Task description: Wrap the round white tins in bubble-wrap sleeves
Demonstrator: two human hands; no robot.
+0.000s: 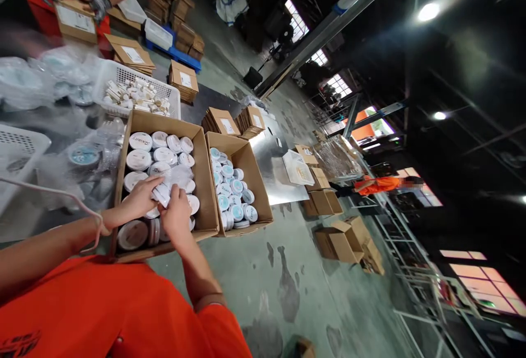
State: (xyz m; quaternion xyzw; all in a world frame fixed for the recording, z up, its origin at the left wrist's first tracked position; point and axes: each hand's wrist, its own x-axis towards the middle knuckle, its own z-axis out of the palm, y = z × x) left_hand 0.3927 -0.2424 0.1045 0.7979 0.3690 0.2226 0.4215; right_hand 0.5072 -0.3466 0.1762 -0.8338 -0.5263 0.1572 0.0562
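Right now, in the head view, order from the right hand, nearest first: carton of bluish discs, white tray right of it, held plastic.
1. Held plastic, touching the hand
2. Carton of bluish discs, rightward
3. White tray, farther right

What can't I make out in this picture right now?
All in the head view:
White item: shape partly hidden by left hand and right hand.
Left carton: lower contents covered by round white pieces.
Leftmost basket: cut off by left edge.
Cardboard labels: print too small.

The left hand [142, 198] and right hand [176, 212] are held close together, curled inward in a pinch — the left forearm [53, 243] stretched behind one, the right forearm [197, 270] behind the other.
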